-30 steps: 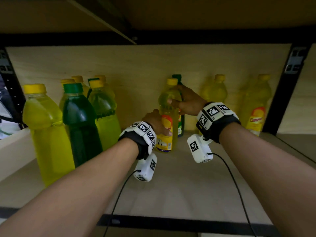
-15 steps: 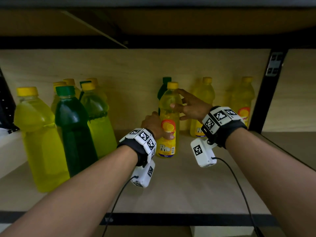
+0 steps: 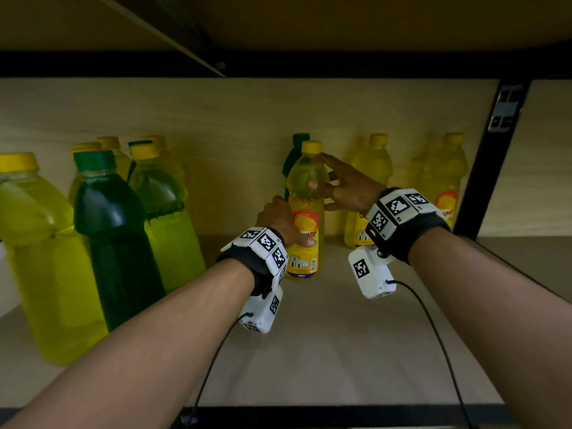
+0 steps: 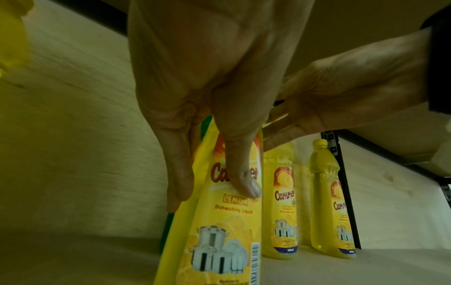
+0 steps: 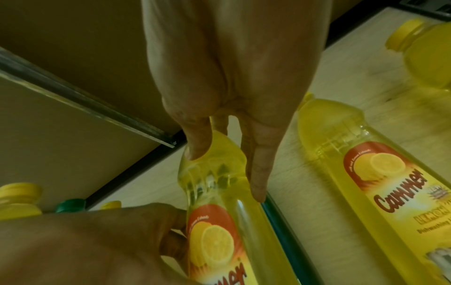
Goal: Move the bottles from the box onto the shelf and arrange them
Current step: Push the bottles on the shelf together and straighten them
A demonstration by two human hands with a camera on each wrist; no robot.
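Observation:
A yellow lemon dish-liquid bottle (image 3: 305, 212) stands upright on the wooden shelf (image 3: 340, 351), just in front of a dark green bottle (image 3: 295, 150). My left hand (image 3: 280, 222) grips it at the label. The thumb (image 4: 244, 179) lies across the front and the fingers (image 4: 178, 173) wrap the left side. My right hand (image 3: 325, 174) is at the bottle's shoulder with its fingers spread and straight. The thumb (image 5: 197, 142) touches the shoulder and one finger (image 5: 258, 173) lies along the far side.
Large yellow (image 3: 40, 243) and green (image 3: 114, 236) bottles crowd the shelf's left. Two more yellow lemon bottles (image 3: 368, 193) (image 3: 445, 187) stand at the back right, beside a black upright post (image 3: 489, 168). Another shelf board (image 3: 309, 23) hangs low overhead.
My right hand's fingers have uncurled from round the bottle's upper part and now lie straight against it. The left hand keeps its hold at the label.

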